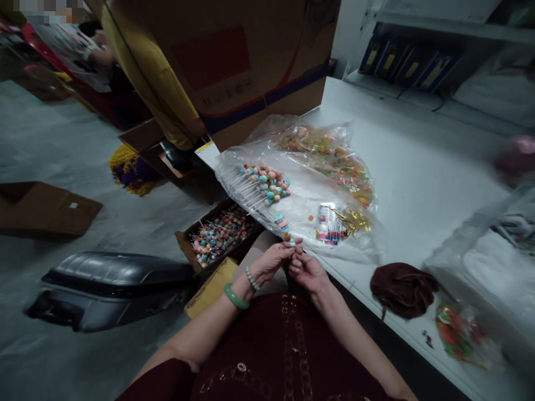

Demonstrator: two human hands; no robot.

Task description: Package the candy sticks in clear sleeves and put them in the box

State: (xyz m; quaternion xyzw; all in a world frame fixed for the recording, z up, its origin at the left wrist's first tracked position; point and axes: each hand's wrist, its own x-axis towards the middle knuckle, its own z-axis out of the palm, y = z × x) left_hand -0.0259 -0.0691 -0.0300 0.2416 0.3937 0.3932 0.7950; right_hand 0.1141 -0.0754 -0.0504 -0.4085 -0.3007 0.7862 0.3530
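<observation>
My left hand (pixel 273 260) and my right hand (pixel 307 271) meet at the front edge of the white table (pixel 418 178), fingers pinched together on a lollipop (pixel 285 228) whose pastel head sticks up above them. The left wrist wears a green bangle and a bead bracelet. Just beyond my hands lies a clear plastic sheet (pixel 301 195) holding a bunch of pastel lollipops (pixel 263 184), a pile of orange-green wrapped sweets (pixel 334 159), a small printed packet (pixel 328 225) and gold twist ties (pixel 355 220).
A big cardboard box (pixel 234 61) stands at the table's far left. On the floor to the left sit an open box of lollipops (pixel 219 234), a grey suitcase (pixel 112 287) and a flat carton (pixel 42 209). A brown cloth (pixel 403 289) and plastic bags (pixel 489 267) lie at right.
</observation>
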